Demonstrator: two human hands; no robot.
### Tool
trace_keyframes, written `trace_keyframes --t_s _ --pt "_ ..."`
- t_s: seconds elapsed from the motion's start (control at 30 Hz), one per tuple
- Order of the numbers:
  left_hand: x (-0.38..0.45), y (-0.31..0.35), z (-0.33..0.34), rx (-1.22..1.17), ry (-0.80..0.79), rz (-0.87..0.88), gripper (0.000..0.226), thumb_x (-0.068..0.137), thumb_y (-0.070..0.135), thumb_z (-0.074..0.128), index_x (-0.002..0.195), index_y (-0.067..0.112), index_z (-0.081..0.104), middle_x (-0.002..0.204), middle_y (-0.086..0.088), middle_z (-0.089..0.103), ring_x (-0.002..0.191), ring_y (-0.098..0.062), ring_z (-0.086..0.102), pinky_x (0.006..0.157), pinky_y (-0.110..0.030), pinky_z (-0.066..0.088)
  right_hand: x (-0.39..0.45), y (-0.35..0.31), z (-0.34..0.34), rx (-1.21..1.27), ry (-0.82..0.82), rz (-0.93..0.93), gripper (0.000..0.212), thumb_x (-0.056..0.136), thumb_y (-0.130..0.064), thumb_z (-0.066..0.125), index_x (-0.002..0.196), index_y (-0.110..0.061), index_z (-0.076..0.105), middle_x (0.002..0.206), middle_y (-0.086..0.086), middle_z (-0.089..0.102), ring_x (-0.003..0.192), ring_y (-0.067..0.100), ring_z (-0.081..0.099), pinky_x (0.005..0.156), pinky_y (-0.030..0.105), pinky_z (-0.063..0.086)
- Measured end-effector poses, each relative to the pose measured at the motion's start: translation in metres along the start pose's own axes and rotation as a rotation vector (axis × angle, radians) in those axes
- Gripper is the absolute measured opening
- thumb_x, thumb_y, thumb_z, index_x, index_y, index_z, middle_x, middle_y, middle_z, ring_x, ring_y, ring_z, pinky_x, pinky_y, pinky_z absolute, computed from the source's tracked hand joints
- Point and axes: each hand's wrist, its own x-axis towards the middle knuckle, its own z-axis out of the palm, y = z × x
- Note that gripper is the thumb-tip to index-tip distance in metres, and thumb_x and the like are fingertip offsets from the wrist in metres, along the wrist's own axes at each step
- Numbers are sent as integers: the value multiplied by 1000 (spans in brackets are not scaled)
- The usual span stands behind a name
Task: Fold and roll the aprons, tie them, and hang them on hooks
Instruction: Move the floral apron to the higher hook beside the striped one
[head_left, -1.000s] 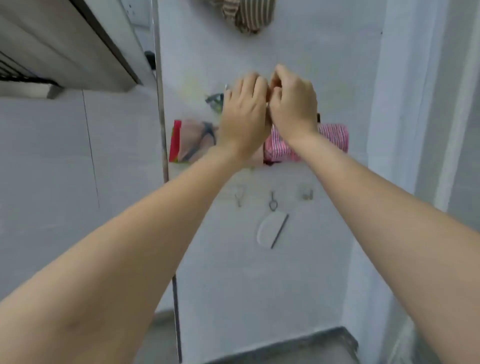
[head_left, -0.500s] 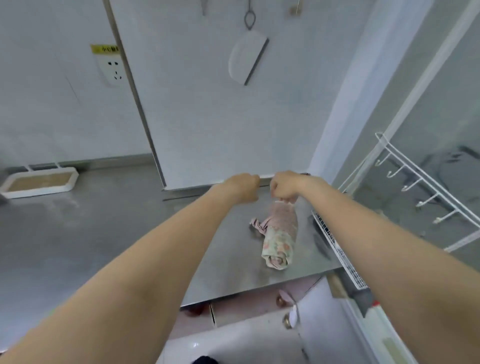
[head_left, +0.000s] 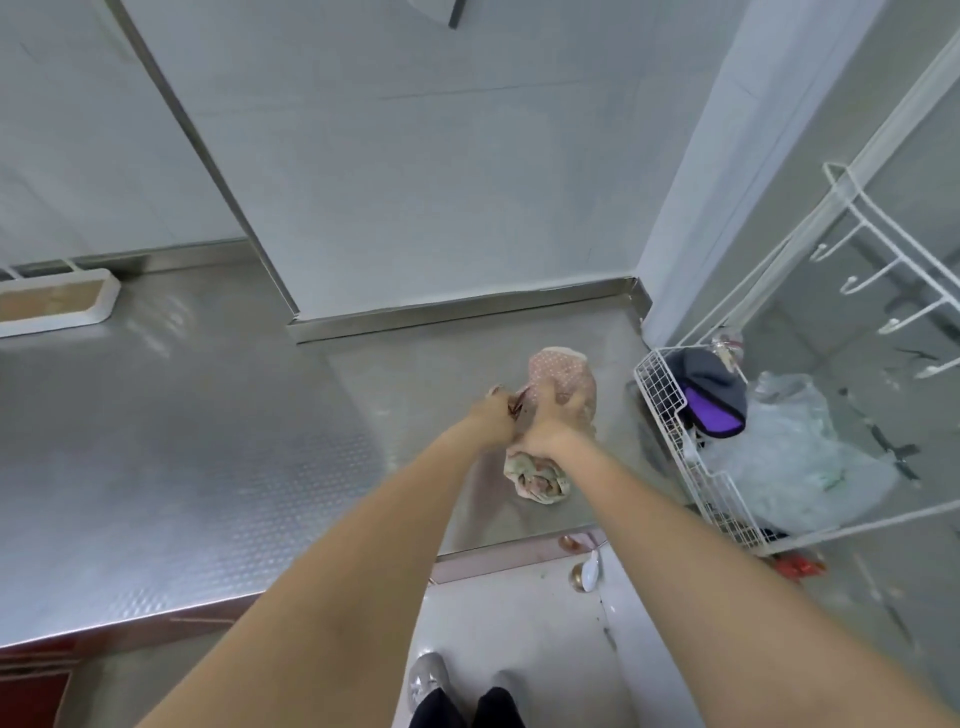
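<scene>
A rolled pink floral apron (head_left: 563, 376) lies on the steel counter (head_left: 208, 441), its rolled end facing me. My right hand (head_left: 550, 426) lies over the middle of the roll, fingers curled round it. My left hand (head_left: 493, 421) is just left of the roll, pinching a bit of its strap or fabric at the side. The middle of the roll is hidden under my hands.
A white wire rack (head_left: 691, 467) with a dark cap, purple cloth and a plastic bag stands right of the counter. White wire hooks (head_left: 883, 291) hang at the right. A white tray (head_left: 57, 304) sits at the far left. Walls close the back.
My view dropped from the wall hooks, where both hands were at a hung striped roll, down to the counter. Both hands came down onto the floral apron roll.
</scene>
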Motion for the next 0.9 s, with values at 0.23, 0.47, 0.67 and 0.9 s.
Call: trace_keyframes --t_s 0.23,0.47,0.67,0.9 --pt "3 18 -45 -352 191 -73 47 96 9 41 141 13 31 138 -17 42 125 -34 42 104 -39 39 10 -5 -51 454 -137 -108 94 73 -18 76 147 -23 18 143 14 36 122 32 48 101 42 45" --pt "-19 38 -133 -605 384 128 29 75 14 77 93 11 54 101 -17 59 89 -26 57 90 -44 52 -15 -30 -126 717 -443 -210 63 84 -4 63 138 -25 37 130 10 50 111 31 55 91 48 48" --pt "-72 88 -190 -578 219 340 17 83 10 69 90 5 54 96 -12 55 73 -19 62 58 -27 59 -65 -87 -186 592 -179 -492 19 85 -7 64 102 -14 59 102 3 61 90 17 58 81 25 47" --pt "-123 125 -255 -297 342 474 20 84 25 69 83 11 54 82 -10 62 73 -29 68 74 -37 59 -101 -131 -219 614 111 -624 18 77 6 68 90 -5 60 80 11 59 72 17 55 55 17 47"
